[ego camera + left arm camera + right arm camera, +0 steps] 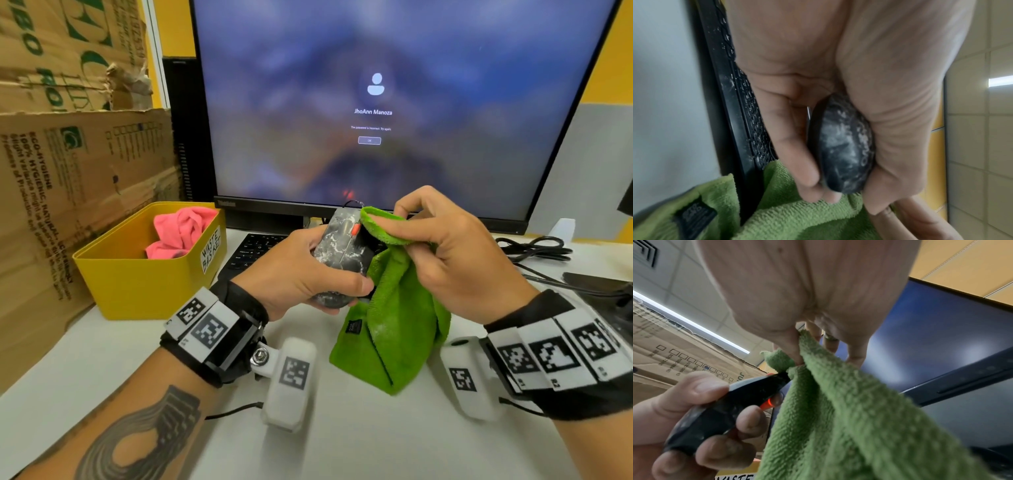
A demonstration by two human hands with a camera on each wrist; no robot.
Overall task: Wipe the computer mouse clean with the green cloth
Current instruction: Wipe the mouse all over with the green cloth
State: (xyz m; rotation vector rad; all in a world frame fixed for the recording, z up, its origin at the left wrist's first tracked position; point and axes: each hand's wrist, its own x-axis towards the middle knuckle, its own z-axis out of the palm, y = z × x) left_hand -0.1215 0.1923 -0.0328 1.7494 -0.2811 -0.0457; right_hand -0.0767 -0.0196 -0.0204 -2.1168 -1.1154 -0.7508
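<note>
Head view: left hand (301,270) grips mouse (342,250); right fingers (411,212) pinch green cloth (394,325) beside it.

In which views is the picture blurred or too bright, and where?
Head view: lower edge smeared, black dusty computer mouse fairly sharp. Left wrist view: left hand washed pale, black keyboard streaked. Right wrist view: green terry cloth soft, ceiling light strip glares.

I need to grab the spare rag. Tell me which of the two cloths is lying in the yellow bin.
The pink cloth, crumpled inside the yellow bin. The green cloth hangs from the right hand beside the mouse.
</note>
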